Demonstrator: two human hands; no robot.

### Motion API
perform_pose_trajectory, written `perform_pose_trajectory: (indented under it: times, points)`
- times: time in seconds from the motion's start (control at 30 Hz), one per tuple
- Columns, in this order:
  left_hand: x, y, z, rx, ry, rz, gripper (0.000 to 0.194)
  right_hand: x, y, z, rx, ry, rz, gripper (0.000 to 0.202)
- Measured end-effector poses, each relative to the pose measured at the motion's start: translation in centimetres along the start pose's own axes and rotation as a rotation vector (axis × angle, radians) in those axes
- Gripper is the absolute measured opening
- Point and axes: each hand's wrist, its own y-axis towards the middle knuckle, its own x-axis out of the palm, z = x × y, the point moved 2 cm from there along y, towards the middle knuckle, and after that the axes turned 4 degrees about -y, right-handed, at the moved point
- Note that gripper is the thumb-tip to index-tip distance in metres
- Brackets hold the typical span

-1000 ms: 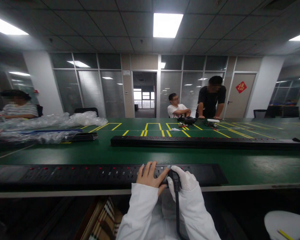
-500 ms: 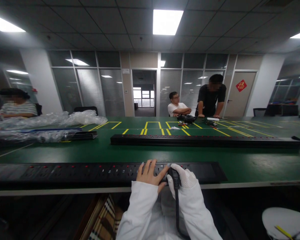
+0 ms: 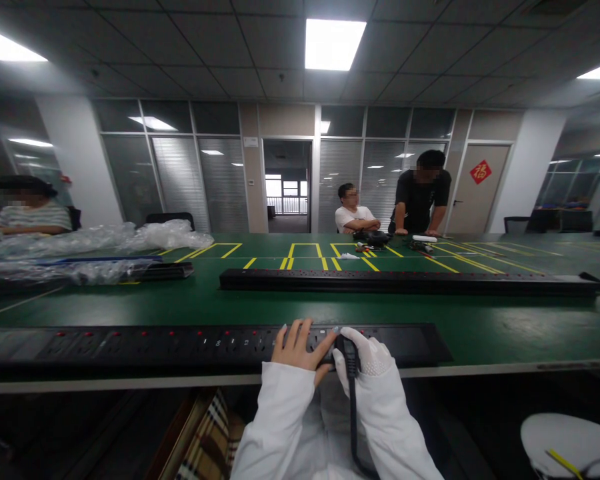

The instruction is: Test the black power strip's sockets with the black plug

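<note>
A long black power strip (image 3: pixel 145 352) lies along the near edge of the green table, with red marks and sockets on its top. My left hand (image 3: pixel 300 348), bare, rests on it with fingers spread. In a white glove, my right hand (image 3: pixel 373 352) grips a black power plug (image 3: pixel 349 360) at the strip, just right of my left thumb. From the plug a thick black cable (image 3: pixel 354 427) hangs down over the table edge toward my lap. The plug's front end is hidden, so how far it sits in a socket I cannot tell.
A second black power strip (image 3: pixel 405 282) lies farther back. Clear plastic wrap (image 3: pixel 165 235) covers the left side of the table (image 3: pixel 145 305). Small tools and dark items (image 3: pixel 373 239) lie near two people at the far side. A white stool (image 3: pixel 555 437) stands at lower right.
Both hands, the plug and the strip keep their places. Only the camera view has shifted very slightly.
</note>
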Motion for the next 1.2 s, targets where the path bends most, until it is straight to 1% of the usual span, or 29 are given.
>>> perform_pose_trajectory:
  times: [0.23,0.43,0.7,0.8,0.97,1.2]
  points:
    - [0.27,0.0,-0.02,-0.012,0.003,0.003,0.07,0.23,0.05,0.2,-0.012,-0.01,0.011,0.037]
    - [0.29,0.03,-0.02,-0.011,0.004,0.006,0.068,-0.09,0.21,0.02,-0.051,-0.008,0.074,0.034]
    - [-0.01,-0.03,0.04,-0.011,-0.009,-0.003,0.065,-0.21,-0.03,-0.09,-0.002,-0.002,-0.001,0.037]
    - [0.02,-0.03,0.06,-0.011,0.01,0.001,0.065,-0.16,-0.04,-0.02,-0.011,-0.015,0.002,0.037]
    - [0.2,0.02,0.04,-0.007,0.003,0.012,0.068,-0.03,0.09,0.2,-0.022,0.004,0.052,0.036]
    - [0.19,-0.02,0.04,-0.01,0.011,-0.002,0.067,0.05,0.1,0.04,0.006,-0.032,0.015,0.034]
